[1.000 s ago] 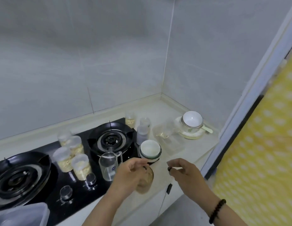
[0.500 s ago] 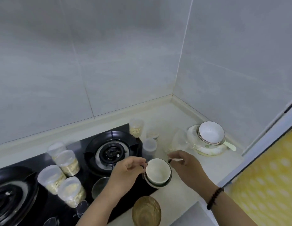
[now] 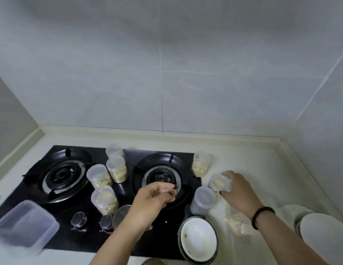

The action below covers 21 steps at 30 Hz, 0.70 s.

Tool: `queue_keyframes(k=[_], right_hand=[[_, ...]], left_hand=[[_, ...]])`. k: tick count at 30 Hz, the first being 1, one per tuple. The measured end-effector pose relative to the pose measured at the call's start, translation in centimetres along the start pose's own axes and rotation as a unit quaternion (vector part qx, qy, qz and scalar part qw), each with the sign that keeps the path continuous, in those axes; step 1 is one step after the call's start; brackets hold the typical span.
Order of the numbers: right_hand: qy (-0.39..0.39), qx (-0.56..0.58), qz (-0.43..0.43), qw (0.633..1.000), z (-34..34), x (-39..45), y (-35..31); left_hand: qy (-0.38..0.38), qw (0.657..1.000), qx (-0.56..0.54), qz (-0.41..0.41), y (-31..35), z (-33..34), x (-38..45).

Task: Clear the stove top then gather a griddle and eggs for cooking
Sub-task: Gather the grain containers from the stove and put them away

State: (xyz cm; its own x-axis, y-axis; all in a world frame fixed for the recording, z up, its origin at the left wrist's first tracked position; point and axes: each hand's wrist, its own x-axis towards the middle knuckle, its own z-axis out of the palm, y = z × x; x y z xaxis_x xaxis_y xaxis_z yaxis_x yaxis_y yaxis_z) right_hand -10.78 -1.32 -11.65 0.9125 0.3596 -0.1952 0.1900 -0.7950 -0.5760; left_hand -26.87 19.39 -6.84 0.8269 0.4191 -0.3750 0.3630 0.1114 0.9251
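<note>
Looking down on a black two-burner gas stove top (image 3: 163,238) set into a pale counter (image 3: 253,169) in a tiled corner. Right hand (image 3: 237,190), beaded bracelet (image 3: 262,217) at the wrist, reaches out over the counter just right of the stove; fingers curled round a small clear container (image 3: 217,183) with pale crumbs in it. Left hand (image 3: 155,199) hovers above the right burner (image 3: 161,176), fingertips drawn together at a small dark item; too blurred to tell what it is or whether it is actually pinched.

Between the two burners stand four clear lidded jars (image 3: 117,169) of pale flakes, all upright, on the stove glass. A fifth flake jar (image 3: 201,163) stands at the stove's right edge. A frosted lidded jar (image 3: 204,200) stands at the front right of the stove, just beside the right hand. In front of it a white bowl with a dark rim (image 3: 198,240) sits partly on the stove's front right corner. A glass (image 3: 120,215) stands near the two knobs (image 3: 92,220), partly hidden by the left forearm. A clear plastic box (image 3: 23,226) rests on the stove's front left corner. White dishes (image 3: 320,230) sit on the counter at far right. Left burner (image 3: 61,175) bare.
</note>
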Motion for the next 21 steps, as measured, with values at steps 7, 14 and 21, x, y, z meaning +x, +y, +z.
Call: queue_keyframes(k=[7,14,21], right_hand=[[-0.106,-0.066,-0.060,0.990,1.9,4.6,2.5],[-0.127,-0.093,-0.106,0.982,3.2,6.7,3.2],[-0.090,-0.068,-0.110,0.988,1.4,6.6,3.1]], left_hand=[[0.115,0.992,-0.049,-0.026,-1.5,1.5,-2.2],[0.195,0.977,-0.080,-0.046,-1.9,2.7,-3.9],[0.196,0.978,-0.047,-0.050,-1.9,4.3,-4.2]])
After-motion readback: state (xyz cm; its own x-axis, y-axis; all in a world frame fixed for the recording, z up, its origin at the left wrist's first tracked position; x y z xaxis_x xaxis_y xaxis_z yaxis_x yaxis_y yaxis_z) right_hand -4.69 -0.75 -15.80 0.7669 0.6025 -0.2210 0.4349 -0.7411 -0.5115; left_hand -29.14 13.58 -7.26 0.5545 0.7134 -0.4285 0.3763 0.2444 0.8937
